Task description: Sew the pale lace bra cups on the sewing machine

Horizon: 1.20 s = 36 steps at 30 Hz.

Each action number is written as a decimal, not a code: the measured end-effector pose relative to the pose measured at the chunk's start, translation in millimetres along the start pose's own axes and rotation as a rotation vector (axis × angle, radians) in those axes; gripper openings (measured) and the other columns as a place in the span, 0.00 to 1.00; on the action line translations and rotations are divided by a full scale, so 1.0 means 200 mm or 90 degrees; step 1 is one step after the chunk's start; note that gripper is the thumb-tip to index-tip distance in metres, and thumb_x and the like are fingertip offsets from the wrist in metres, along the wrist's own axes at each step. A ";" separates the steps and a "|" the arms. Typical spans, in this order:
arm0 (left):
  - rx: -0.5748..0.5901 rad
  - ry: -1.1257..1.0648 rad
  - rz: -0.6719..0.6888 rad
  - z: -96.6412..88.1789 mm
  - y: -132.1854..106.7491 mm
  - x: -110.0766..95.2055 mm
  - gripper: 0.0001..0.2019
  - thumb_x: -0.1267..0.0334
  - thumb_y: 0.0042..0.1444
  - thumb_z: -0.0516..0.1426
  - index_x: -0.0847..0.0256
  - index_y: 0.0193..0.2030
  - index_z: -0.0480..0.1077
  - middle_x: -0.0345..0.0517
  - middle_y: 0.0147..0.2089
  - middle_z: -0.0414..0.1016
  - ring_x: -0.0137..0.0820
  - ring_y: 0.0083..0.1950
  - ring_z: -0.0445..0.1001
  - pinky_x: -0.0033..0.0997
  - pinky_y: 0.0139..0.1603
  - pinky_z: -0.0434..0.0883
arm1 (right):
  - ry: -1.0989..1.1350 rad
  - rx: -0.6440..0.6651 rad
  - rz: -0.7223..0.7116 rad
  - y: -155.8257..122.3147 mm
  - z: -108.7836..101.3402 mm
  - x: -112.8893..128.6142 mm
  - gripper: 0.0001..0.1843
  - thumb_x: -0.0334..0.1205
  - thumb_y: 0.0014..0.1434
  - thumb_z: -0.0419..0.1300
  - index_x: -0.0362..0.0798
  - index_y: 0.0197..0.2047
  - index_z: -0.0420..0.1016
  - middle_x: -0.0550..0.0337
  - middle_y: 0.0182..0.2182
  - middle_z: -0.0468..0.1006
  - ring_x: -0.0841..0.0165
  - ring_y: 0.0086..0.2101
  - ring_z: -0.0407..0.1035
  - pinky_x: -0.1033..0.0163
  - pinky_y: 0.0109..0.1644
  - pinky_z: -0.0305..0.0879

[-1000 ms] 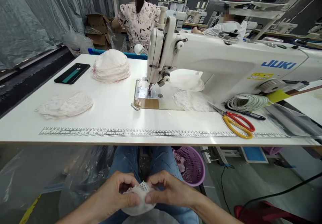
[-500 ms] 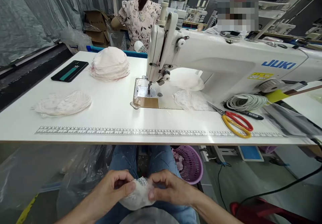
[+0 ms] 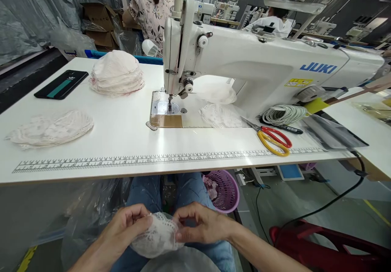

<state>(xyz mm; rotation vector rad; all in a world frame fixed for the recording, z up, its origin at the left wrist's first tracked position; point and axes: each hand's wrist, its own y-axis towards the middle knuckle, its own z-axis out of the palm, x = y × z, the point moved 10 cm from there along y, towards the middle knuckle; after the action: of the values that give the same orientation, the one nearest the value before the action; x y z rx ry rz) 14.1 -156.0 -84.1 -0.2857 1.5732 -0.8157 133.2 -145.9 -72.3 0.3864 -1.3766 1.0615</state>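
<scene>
Low over my lap, below the table edge, my left hand (image 3: 126, 229) and my right hand (image 3: 203, 225) both pinch a small white lace-covered cup piece (image 3: 157, 237), fingers curled round its rim. A white JUKI sewing machine (image 3: 244, 66) stands on the white table (image 3: 122, 135) ahead, its needle over the metal plate (image 3: 163, 109). A tall stack of pinkish cup pieces (image 3: 116, 74) lies left of the machine. A flat pile of lace pieces (image 3: 50, 127) lies at the near left.
Red-and-yellow scissors (image 3: 273, 137), a coil of white cord (image 3: 284, 113), more lace pieces (image 3: 220, 116) under the machine arm, a black phone (image 3: 61, 84). A purple basket (image 3: 224, 190) sits under the table. A red stool (image 3: 320, 249) stands right. Other people work at the back.
The view has swung right, so the table and machine sit further left in frame. My hands stay in my lap, turning the lace cup piece slightly between the fingers.
</scene>
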 end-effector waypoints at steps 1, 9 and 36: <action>-0.004 0.000 0.000 0.00 0.00 0.00 0.22 0.42 0.49 0.57 0.61 0.24 0.64 0.35 0.24 0.57 0.27 0.28 0.55 0.23 0.29 0.54 | -0.021 -0.017 -0.004 0.00 -0.01 0.01 0.16 0.48 0.48 0.65 0.41 0.31 0.73 0.65 0.23 0.66 0.75 0.26 0.58 0.70 0.30 0.56; -0.002 0.000 0.009 0.00 -0.01 -0.03 0.22 0.41 0.48 0.58 0.61 0.27 0.71 0.40 0.27 0.70 0.30 0.31 0.66 0.24 0.33 0.62 | -0.089 -0.100 -0.007 0.01 -0.03 0.02 0.06 0.34 0.50 0.57 0.41 0.28 0.73 0.66 0.21 0.66 0.76 0.23 0.58 0.72 0.26 0.54; 0.055 0.155 0.087 0.08 0.04 -0.07 0.20 0.47 0.52 0.56 0.65 0.27 0.73 0.40 0.24 0.67 0.28 0.27 0.62 0.24 0.28 0.57 | -0.213 -0.099 -0.027 0.05 -0.01 0.07 0.12 0.43 0.54 0.60 0.43 0.26 0.68 0.69 0.19 0.59 0.78 0.22 0.52 0.72 0.23 0.47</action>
<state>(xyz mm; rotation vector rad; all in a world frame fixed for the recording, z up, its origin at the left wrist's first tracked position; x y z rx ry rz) 34.2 -148.1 -77.7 -0.0151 1.7577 -0.8333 124.9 -133.9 -63.7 0.4919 -1.7273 0.8737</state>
